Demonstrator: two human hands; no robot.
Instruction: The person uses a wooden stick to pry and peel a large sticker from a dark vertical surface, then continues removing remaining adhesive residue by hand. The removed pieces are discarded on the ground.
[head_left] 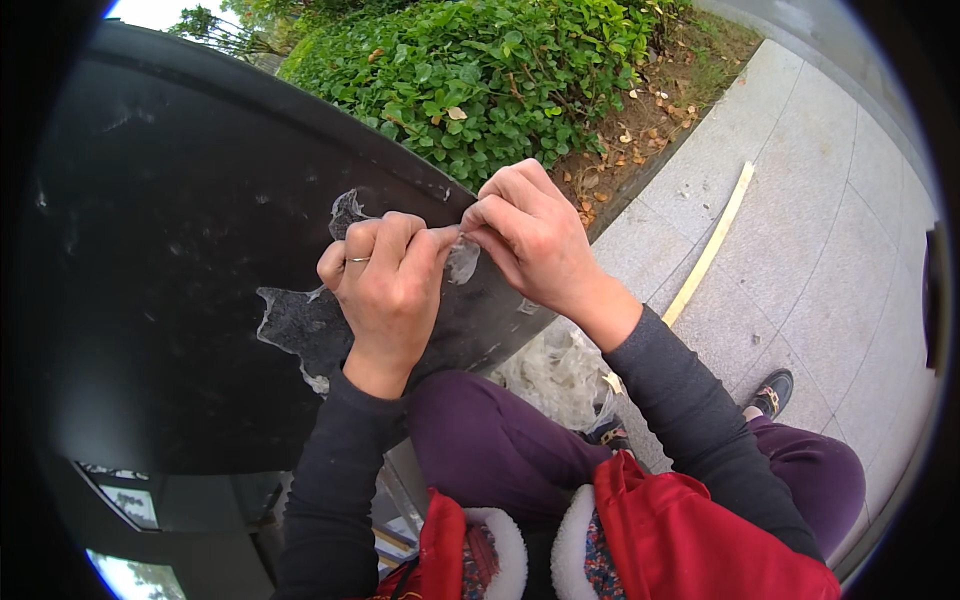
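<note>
A large, glossy black curved panel point(180, 260) fills the left side, with thin translucent film stuck to it in ragged patches. My left hand point(385, 290), with a ring on one finger, lies over the panel near its edge, thumb and forefinger closed in a pinch. Fingertip to fingertip with it, my right hand point(535, 240) pinches too. A small crumpled scrap of clear film point(463, 260) hangs just below the meeting fingertips. Left of my left wrist is a jagged film patch point(305, 325); a smaller patch point(347, 212) sits above the knuckles.
A heap of crumpled clear film point(555, 370) lies on the ground beside my knee. Across the stone paving point(820, 250) stretches a long pale yellow strip point(715, 245). Beyond the panel's edge grows a green hedge point(480, 80), with fallen leaves on soil beside it.
</note>
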